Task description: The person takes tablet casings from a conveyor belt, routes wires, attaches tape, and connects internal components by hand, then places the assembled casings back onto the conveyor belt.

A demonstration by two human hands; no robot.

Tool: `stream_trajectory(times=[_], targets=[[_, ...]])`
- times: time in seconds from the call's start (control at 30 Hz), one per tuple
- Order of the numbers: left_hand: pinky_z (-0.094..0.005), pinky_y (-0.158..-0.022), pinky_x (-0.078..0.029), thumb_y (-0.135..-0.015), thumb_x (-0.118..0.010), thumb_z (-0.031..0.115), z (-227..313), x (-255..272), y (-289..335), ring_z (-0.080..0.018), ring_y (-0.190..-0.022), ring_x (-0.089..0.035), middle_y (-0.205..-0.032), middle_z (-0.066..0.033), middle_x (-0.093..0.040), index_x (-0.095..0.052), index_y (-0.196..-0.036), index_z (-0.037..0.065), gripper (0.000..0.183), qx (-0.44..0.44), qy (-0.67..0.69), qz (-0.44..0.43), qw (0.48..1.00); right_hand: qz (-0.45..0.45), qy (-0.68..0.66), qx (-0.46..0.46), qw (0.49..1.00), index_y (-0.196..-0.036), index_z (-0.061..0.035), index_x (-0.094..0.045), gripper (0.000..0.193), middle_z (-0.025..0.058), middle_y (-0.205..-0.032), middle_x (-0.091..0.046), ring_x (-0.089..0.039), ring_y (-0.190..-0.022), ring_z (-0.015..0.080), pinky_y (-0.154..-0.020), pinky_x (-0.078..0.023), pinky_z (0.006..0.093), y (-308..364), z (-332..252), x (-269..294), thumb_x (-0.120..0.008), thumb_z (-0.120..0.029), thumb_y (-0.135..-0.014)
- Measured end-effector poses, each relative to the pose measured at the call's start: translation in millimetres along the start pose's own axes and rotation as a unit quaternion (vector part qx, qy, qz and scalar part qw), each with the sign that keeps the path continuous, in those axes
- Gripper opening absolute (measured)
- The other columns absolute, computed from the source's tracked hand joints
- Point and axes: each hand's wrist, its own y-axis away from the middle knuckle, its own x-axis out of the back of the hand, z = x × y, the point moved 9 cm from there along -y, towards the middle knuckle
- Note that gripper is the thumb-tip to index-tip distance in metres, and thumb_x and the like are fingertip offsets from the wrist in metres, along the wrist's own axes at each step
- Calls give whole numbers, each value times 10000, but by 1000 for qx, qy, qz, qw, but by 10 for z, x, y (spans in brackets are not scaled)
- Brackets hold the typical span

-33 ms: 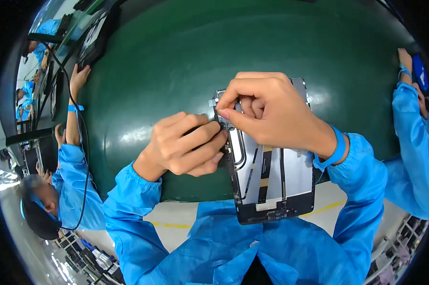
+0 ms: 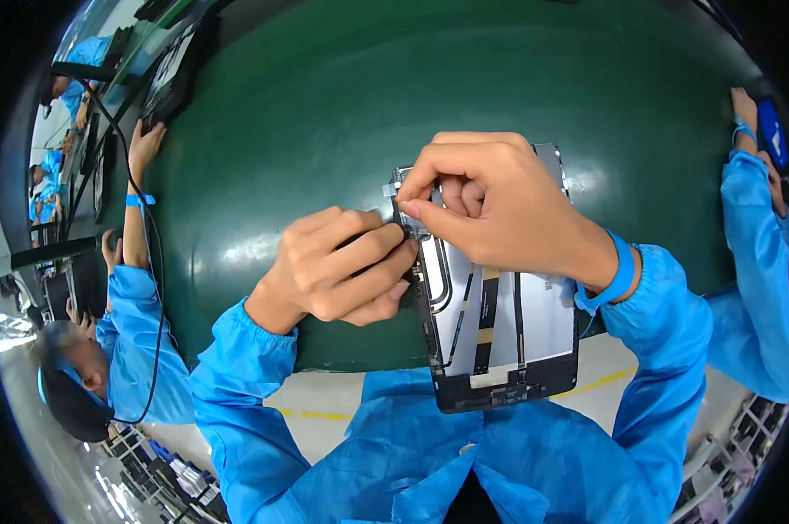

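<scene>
An opened tablet, its silver back plate, black frame and flat ribbon cables exposed, lies in front of me with its near end past the table's edge. My left hand is closed at the tablet's left edge, fingers curled and tips against the frame near the far left corner. Over the tablet's far part, my right hand pinches thumb and forefinger together at that same corner. What sits in the pinch is too small to make out. A small pale tab sticks out at the corner. My right hand covers much of the tablet's far half.
The tablet lies on a green table mat. At the left, a co-worker's hand touches a dark device, and a black cable hangs nearby. Another co-worker's sleeve is at the right, by a blue object.
</scene>
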Motion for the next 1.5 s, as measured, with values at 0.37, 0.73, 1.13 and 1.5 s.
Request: stream_trajectory(times=[0.37,0.73,1.13,1.5], targets=[[-357,-585,-554,-826,-703,195,-78,-29,114,-269,-764,-732,-962,-125,-761,-813,-1042,-11,318,59,60,9,996,-12,-28,-66,997,-935,18,-779,39,-31,-641,-592,-481,-546,-22,-494,-317,213,43,96,-25,-789,42,-907],[-373,-620,-561,-842,-713,228,-126,-75,152,-270,-788,-715,-1016,-122,-738,-800,-1139,-17,394,99,93,-23,990,-20,2,-60,998,-942,22,-777,38,-37,-628,-582,-483,-551,-26,-493,-321,209,14,116,-23,-782,49,-917],[-358,-668,-602,-830,-732,132,-41,-55,128,-282,-824,-741,-950,-119,-763,-848,-1079,8,301,84,14,19,996,-16,-7,-54,998,-994,-14,-793,139,81,-769,-709,-613,-598,129,-555,-474,306,3,125,-29,-780,18,-860],[-374,-687,-602,-821,-735,110,-58,-73,103,-285,-818,-721,-941,-106,-749,-841,-1057,17,275,94,10,1,996,199,-90,45,975,-1379,-35,-651,404,32,-1079,-685,-555,-673,-17,-566,-434,171,46,43,411,-705,30,-984]])
